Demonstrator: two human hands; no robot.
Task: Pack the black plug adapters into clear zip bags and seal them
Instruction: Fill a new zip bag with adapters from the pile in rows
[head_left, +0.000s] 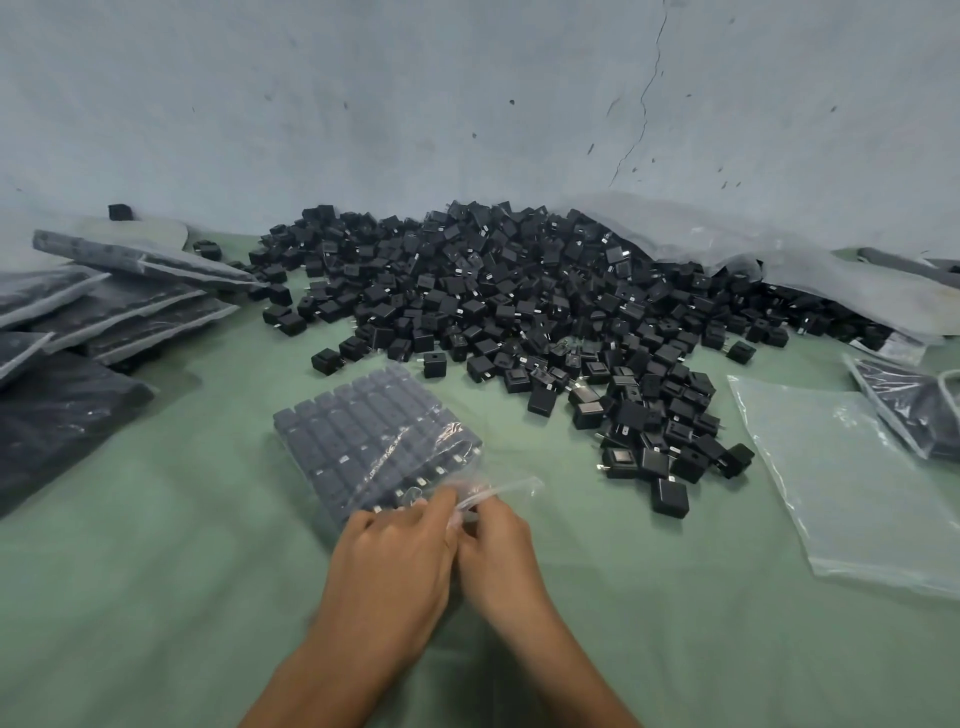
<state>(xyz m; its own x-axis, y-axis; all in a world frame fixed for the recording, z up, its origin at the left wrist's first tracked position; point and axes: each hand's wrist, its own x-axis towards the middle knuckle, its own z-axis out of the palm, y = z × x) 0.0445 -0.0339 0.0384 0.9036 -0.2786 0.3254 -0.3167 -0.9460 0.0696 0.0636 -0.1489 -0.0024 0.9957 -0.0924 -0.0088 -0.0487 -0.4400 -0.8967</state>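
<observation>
We see through 1 camera, worn on the head. It looks forward and down at the pile of adapters (519, 322), a little way off. Behind the pile stands the wall (467, 104). On our side of the pile, very close, are the zip bag (363, 441), left hand (395, 561) and right hand (498, 551).

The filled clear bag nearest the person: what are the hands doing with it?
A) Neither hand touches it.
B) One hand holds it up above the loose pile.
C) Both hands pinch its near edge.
C: the left hand and right hand meet at the near edge of the filled bag, pinching the plastic while it lies on the green cloth.
</observation>
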